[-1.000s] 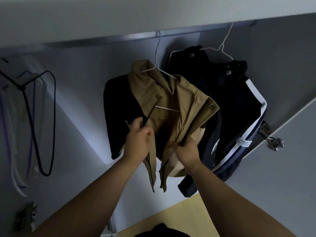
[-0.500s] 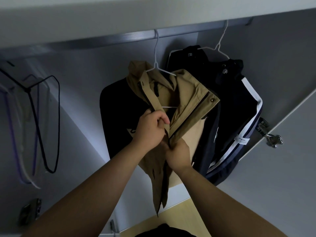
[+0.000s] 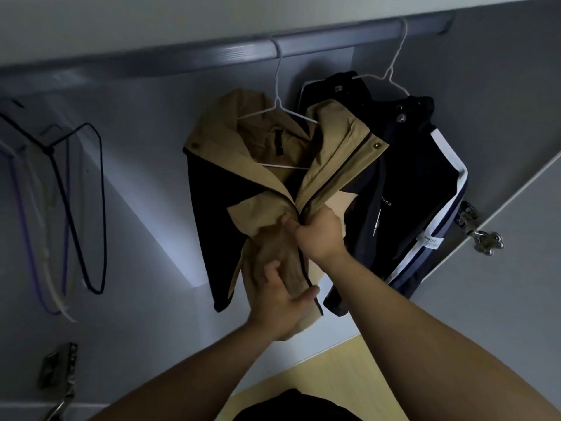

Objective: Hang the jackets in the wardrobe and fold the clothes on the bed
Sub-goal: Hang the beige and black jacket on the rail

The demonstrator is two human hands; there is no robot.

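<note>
A tan jacket with dark sleeves (image 3: pixel 258 165) hangs on a white wire hanger (image 3: pixel 277 107) from the wardrobe rail (image 3: pixel 212 56). My left hand (image 3: pixel 276 302) grips the bunched lower front of the tan jacket. Higher up, my right hand (image 3: pixel 320 232) pinches the jacket's front edges together at the zipper. A dark navy jacket with white stripes (image 3: pixel 419 189) hangs on a second white hanger (image 3: pixel 391 74) just to the right, partly behind the tan one.
Empty black, purple and white hangers (image 3: pixel 60 208) hang at the left of the wardrobe. The open wardrobe door with a metal hinge (image 3: pixel 479 232) stands at the right. Another hinge (image 3: pixel 60 369) sits low left. Light wooden floor (image 3: pixel 318 375) shows below.
My left hand has dropped from the zipper area to the jacket's lower front. My right hand has risen a little, holding the front edges closed. The collar has spread open.
</note>
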